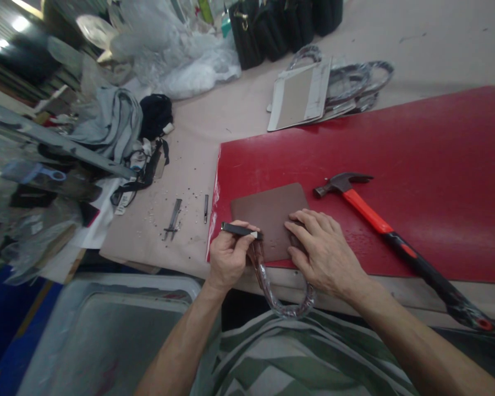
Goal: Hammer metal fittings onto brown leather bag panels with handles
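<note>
A brown leather-like panel (268,206) lies flat on the red board, and a curved bag handle (286,311) wrapped in clear plastic loops from its near edge. My left hand (230,256) is closed, pinching a short black bar (235,228) with a pale spot near its right end. The bar is just above the panel, beside the handle's left end. Resting on the panel's right part, my right hand (322,250) has its fingers apart, and it covers the handle's right end. A claw hammer (367,212) with an orange and black grip lies to the right.
Under the work is the red board (429,165). Left of it lie a thin metal punch (206,209), a pronged metal tool (173,220) and scattered bits. Further back are stacked panels with wrapped handles (299,93) and black bags (247,38). A grey bin (127,286) stands below, left.
</note>
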`<act>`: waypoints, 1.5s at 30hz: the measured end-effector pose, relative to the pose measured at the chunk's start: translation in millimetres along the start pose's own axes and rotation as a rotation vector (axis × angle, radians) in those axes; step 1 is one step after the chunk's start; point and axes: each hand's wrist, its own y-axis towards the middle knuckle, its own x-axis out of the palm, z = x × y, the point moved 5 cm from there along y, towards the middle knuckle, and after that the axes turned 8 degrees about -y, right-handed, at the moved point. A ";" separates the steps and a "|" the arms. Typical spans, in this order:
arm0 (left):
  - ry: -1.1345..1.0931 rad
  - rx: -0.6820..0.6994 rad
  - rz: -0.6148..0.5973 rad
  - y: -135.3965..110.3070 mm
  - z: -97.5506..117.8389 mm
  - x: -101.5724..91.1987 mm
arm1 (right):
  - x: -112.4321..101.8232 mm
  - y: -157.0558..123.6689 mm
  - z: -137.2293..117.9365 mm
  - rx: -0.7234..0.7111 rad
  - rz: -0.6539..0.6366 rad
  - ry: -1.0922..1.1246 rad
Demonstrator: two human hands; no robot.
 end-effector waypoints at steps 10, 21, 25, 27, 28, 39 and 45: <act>0.066 -0.010 -0.053 -10.9 -2.2 21.6 | -0.2 -0.4 0.2 0.008 0.006 0.008; 0.103 -0.040 -0.050 -10.1 -3.1 24.4 | -1.0 -0.4 0.3 0.013 0.005 0.010; 0.120 -0.046 -0.033 -7.6 0.8 26.4 | -1.5 -0.3 0.4 0.012 0.008 0.016; 0.134 -0.053 -0.028 -6.0 2.4 27.2 | -1.6 -0.4 0.5 0.014 0.005 0.019; 0.138 -0.058 -0.031 -5.1 2.9 27.7 | -1.6 -0.4 0.6 0.016 0.003 0.019; 0.135 -0.057 -0.066 0.6 6.9 33.8 | 0.6 -0.5 1.0 0.023 -0.002 0.014; 0.197 0.019 -0.078 1.5 10.2 38.8 | 0.2 0.0 -0.2 0.015 -0.002 0.006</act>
